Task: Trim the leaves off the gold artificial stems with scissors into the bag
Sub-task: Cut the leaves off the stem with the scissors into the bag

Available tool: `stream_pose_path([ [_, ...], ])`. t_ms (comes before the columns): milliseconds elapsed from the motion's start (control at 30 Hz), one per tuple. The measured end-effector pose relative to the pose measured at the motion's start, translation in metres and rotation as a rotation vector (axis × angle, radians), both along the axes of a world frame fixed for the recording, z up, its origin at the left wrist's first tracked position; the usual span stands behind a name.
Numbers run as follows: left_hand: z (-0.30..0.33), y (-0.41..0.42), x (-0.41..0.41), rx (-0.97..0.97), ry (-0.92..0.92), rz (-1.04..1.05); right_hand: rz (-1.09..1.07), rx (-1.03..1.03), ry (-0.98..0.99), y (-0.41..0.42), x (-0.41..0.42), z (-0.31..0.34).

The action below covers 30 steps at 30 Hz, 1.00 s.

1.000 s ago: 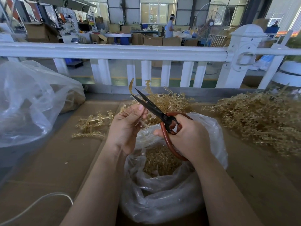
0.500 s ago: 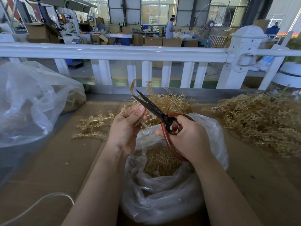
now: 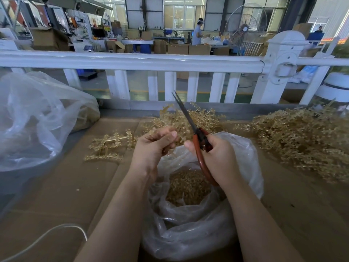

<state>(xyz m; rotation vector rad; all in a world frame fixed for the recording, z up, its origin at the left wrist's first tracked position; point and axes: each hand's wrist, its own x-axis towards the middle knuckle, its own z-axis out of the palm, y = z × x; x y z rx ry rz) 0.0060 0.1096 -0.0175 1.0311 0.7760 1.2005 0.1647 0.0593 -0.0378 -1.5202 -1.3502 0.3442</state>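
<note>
The right hand [image 3: 221,159] is curling its grip round the red handles of the scissors [image 3: 196,137], whose dark blades are lying nearly together and pointing up and away from the person. Just to the left of that grip, the left hand [image 3: 153,148] is pinching a small gold stem piece [image 3: 171,148] between thumb and curled fingers, though most of the piece is hidden. Directly beneath both hands, a clear plastic bag [image 3: 188,235] is sitting open on the cardboard-covered table [image 3: 56,195], holding a heap of gold trimmings [image 3: 188,186]. Beyond the hands, loose gold stems [image 3: 188,120] are lying in a pile, with a few more stems [image 3: 107,146] to the left and a far larger heap [image 3: 298,140] to the right. Further left, a big clear bag [image 3: 34,118] is resting on the table, and a white railing [image 3: 132,61] is running across behind everything.
</note>
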Motion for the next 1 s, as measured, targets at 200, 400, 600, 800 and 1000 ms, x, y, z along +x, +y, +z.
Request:
stream_pose_path([
  [200,0.0003,-0.0033,0.0031,0.026,0.017,-0.097,0.072,-0.051,0.145,0.0029,0.0019,-0.0002],
  [400,0.0011,-0.0056,0.0025,-0.02,0.0,-0.139,0.05,-0.02,0.216,0.002,0.0014,0.001],
  [600,0.0023,-0.0067,0.0027,-0.044,0.023,-0.158,0.083,0.005,0.216,0.0016,0.002,0.0014],
  [800,0.0047,-0.0053,0.0007,-0.043,0.021,-0.113,0.077,0.021,0.163,0.0032,0.0026,0.002],
  [1000,0.005,-0.0015,0.002,-0.033,-0.023,0.057,0.045,-0.043,-0.015,-0.0022,0.0004,0.0058],
])
